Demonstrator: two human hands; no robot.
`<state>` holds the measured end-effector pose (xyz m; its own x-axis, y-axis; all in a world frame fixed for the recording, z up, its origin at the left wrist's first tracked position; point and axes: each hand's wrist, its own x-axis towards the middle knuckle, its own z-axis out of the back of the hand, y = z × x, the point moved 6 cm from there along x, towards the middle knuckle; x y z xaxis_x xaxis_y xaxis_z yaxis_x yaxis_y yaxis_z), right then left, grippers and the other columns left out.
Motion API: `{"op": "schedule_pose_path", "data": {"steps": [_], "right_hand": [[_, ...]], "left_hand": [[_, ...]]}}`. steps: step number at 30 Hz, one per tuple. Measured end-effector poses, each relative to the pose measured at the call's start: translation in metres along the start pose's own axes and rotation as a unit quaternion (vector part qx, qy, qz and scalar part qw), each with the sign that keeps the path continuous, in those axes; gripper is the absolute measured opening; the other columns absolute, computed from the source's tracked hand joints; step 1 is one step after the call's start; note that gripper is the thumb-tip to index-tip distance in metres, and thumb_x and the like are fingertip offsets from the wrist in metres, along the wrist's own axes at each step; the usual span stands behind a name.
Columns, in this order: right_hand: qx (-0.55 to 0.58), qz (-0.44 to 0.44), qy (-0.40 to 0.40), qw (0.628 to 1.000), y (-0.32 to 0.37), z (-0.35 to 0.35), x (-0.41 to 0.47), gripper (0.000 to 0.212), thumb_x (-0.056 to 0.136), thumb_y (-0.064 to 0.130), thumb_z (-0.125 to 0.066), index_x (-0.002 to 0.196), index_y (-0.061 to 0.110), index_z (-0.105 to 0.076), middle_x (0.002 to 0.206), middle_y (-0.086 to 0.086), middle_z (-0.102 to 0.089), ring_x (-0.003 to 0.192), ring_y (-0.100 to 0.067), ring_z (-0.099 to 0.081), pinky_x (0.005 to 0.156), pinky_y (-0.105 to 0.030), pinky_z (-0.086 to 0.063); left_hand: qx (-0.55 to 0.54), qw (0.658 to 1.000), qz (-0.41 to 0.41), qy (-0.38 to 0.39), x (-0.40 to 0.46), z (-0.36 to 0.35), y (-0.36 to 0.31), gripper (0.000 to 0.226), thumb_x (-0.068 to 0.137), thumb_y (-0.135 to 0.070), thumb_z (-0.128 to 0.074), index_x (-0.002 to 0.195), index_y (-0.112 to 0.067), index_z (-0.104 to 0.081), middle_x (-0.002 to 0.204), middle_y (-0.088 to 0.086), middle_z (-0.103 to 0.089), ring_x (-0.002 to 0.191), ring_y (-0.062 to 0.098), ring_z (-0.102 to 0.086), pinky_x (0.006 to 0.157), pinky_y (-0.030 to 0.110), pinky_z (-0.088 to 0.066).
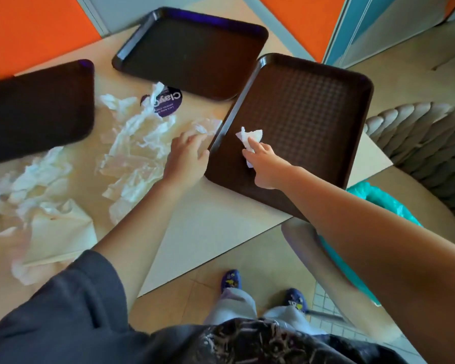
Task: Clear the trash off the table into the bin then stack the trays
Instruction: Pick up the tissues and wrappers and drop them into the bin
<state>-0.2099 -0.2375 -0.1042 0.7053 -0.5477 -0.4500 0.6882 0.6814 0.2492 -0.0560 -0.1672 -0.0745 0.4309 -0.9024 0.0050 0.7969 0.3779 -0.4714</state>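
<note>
right hand [264, 164] pinching a crumpled white paper napkin [248, 139] inside the nearest brown plastic tray [313, 122]; left hand [187, 156] spread open on loose white tissue scraps [137, 143] covering the beige table [208, 222]. teal-lined bin [386, 203] just right, contents hidden.

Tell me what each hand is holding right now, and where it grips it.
The right hand pinches a crumpled white napkin by its lower end, over the nearest tray. The left hand holds nothing.

Orange wall panels [24, 30] stand behind, beige floor tiles [260, 256] below, a grey woven chair [428, 143] beside.
</note>
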Motion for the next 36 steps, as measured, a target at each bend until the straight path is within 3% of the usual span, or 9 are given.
{"op": "schedule_pose_path", "data": {"steps": [3, 9, 13, 19, 21, 25, 29, 32, 36], "right_hand": [[-0.056, 0.007, -0.025, 0.998, 0.004, 0.004, 0.005, 0.054, 0.087, -0.001, -0.047, 0.139, 0.011, -0.036, 0.148, -0.011, -0.02, 0.123, -0.033, -0.034, 0.097, -0.04, -0.045], [-0.016, -0.032, -0.044, 0.998, 0.01, 0.002, 0.006, 0.034, 0.086, -0.005, -0.044, 0.116, 0.008, -0.056, 0.122, -0.009, -0.042, 0.113, -0.026, -0.038, 0.082, -0.036, -0.048], [0.011, -0.041, -0.08, 0.996, 0.007, 0.003, -0.006, 0.025, 0.087, 0.0, -0.043, 0.103, 0.013, -0.057, 0.114, -0.003, -0.046, 0.112, -0.023, -0.037, 0.074, -0.035, -0.048], [0.083, -0.074, -0.141, 0.984, -0.005, 0.01, -0.032, 0.026, 0.09, 0.006, -0.046, 0.114, 0.012, -0.054, 0.118, -0.007, -0.05, 0.111, -0.025, -0.045, 0.084, -0.043, -0.051], [0.105, -0.076, -0.16, 0.979, -0.011, 0.013, -0.039, 0.023, 0.091, 0.008, -0.047, 0.113, 0.011, -0.053, 0.117, -0.008, -0.052, 0.107, -0.026, -0.05, 0.082, -0.042, -0.051], [0.108, -0.074, -0.197, 0.972, -0.024, 0.015, -0.054, 0.021, 0.092, 0.018, -0.048, 0.109, 0.012, -0.058, 0.112, -0.005, -0.058, 0.101, -0.024, -0.057, 0.078, -0.036, -0.052], [0.1, -0.056, -0.216, 0.97, -0.038, 0.015, -0.077, 0.022, 0.092, 0.023, -0.048, 0.107, 0.014, -0.061, 0.108, -0.003, -0.059, 0.097, -0.022, -0.059, 0.073, -0.032, -0.052], [0.098, -0.053, -0.219, 0.969, -0.056, 0.012, -0.103, 0.022, 0.093, 0.024, -0.047, 0.108, 0.014, -0.06, 0.11, -0.004, -0.057, 0.1, -0.023, -0.058, 0.07, -0.029, -0.044], [0.12, -0.071, -0.224, 0.965, -0.091, 0.0, -0.145, 0.023, 0.092, 0.025, -0.048, 0.107, 0.012, -0.06, 0.108, -0.007, -0.055, 0.099, -0.028, -0.057, 0.074, -0.036, -0.047]], "left_hand": [[0.023, 0.999, -0.001, 0.045, 0.022, -0.008, 0.009, 0.04, 0.092, -0.022, -0.048, 0.132, -0.018, -0.048, 0.145, 0.005, -0.034, 0.132, 0.028, -0.026, 0.105, 0.04, -0.03], [0.065, 0.99, -0.02, 0.122, 0.055, -0.034, 0.021, 0.037, 0.097, -0.026, -0.039, 0.132, -0.026, -0.048, 0.153, -0.001, -0.026, 0.14, 0.025, -0.017, 0.109, 0.045, -0.025], [0.041, 0.994, -0.009, 0.098, 0.064, -0.041, 0.025, 0.03, 0.095, -0.017, -0.036, 0.107, -0.011, -0.064, 0.126, 0.012, -0.051, 0.117, 0.035, -0.038, 0.096, 0.037, -0.033], [-0.013, 1.0, -0.001, 0.024, 0.059, -0.031, 0.025, 0.017, 0.079, 0.007, -0.048, 0.075, 0.003, -0.064, 0.097, 0.023, -0.06, 0.095, 0.037, -0.052, 0.077, 0.034, -0.04], [-0.023, 1.0, 0.016, 0.007, 0.056, -0.027, 0.024, 0.017, 0.08, 0.007, -0.049, 0.078, 0.0, -0.065, 0.098, 0.022, -0.059, 0.093, 0.035, -0.052, 0.073, 0.029, -0.038], [-0.051, 0.996, 0.026, -0.069, 0.041, -0.002, 0.0, 0.032, 0.083, 0.004, -0.051, 0.114, -0.002, -0.059, 0.12, 0.019, -0.046, 0.094, 0.024, -0.048, 0.08, 0.016, -0.034], [-0.099, 0.985, -0.078, -0.121, 0.01, 0.012, -0.05, 0.035, 0.078, 0.004, -0.058, 0.112, -0.005, -0.063, 0.11, 0.014, -0.055, 0.087, 0.017, -0.048, 0.079, 0.012, -0.038], [-0.112, 0.976, -0.15, -0.107, -0.021, -0.002, -0.097, 0.027, 0.077, 0.003, -0.059, 0.101, -0.005, -0.07, 0.099, 0.011, -0.068, 0.084, 0.022, -0.058, 0.072, 0.011, -0.036], [-0.105, 0.968, -0.216, -0.069, -0.056, -0.04, -0.158, 0.024, 0.077, 0.001, -0.063, 0.095, -0.012, -0.072, 0.092, 0.001, -0.071, 0.082, 0.021, -0.056, 0.073, 0.022, -0.042]]}}
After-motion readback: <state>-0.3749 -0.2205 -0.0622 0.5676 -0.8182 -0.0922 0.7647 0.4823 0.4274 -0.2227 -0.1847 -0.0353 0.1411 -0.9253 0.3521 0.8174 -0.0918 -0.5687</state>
